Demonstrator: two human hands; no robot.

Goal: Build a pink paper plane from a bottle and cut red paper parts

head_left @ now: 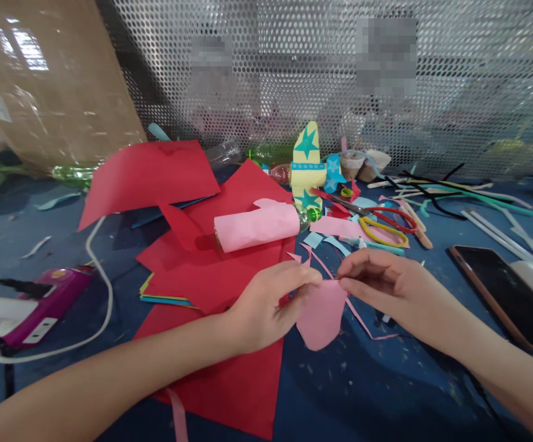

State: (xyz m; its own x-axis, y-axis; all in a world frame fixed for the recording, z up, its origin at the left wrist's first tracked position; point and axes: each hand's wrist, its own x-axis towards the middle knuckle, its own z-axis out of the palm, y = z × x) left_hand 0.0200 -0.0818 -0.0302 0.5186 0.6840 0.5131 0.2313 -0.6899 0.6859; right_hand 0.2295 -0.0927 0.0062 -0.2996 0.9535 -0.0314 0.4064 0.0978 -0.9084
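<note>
A small pink paper piece (322, 316) with a rounded lower end hangs between my two hands. My left hand (266, 301) pinches its upper left corner, and my right hand (381, 282) pinches the upper right corner between thumb and finger. Beyond them, a bottle wrapped in pink paper (257, 227) lies on its side on red paper sheets (243, 393); its green cap points right. Farther back is a yellow paper model with blue stars (306, 166). Red- and yellow-handled scissors (376, 222) rest among paper scraps past my right hand.
A phone (500, 294) lies at the right beside a white object. Behind it are coloured strips (468, 190). At the left are a purple power strip (49, 301) with a white cable and a large cardboard box (54, 80). A perforated metal panel (284, 80) closes off the back.
</note>
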